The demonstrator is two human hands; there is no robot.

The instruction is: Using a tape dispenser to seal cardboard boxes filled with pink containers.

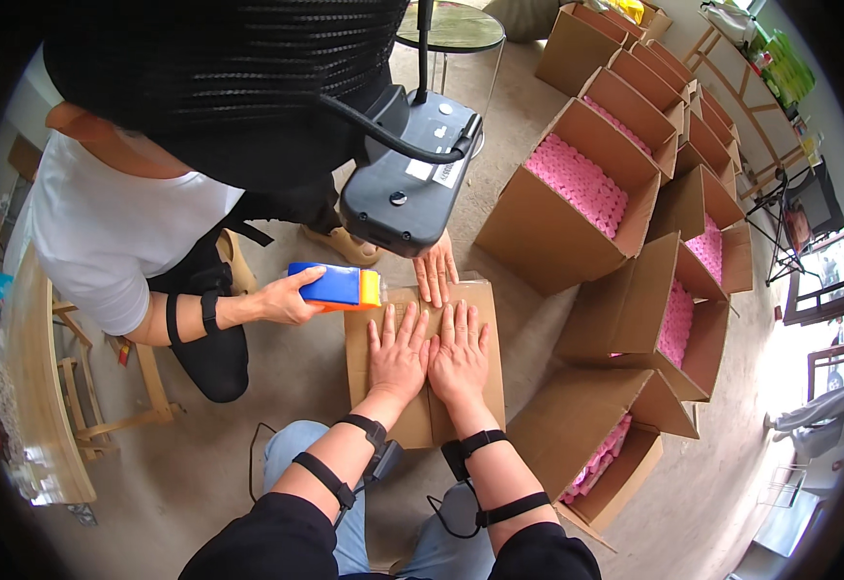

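Note:
A closed brown cardboard box [388, 406] lies on the floor in front of my knees. My left hand [399, 355] and my right hand [459, 352] press flat on its top flaps, side by side, fingers spread and thumbs touching. Across the box a co-worker crouches. One of that person's hands [287, 299] holds a blue, orange and yellow tape dispenser [337, 287] at the box's far left edge. The co-worker's other hand [436, 271] rests flat on the far edge of the box.
Several open cardboard boxes [577, 208] filled with pink pieces stand in a row to the right and behind. One more open box [601, 440] sits close to my right arm. A wooden bench [40, 387] is at the left, a round glass table [451, 29] behind.

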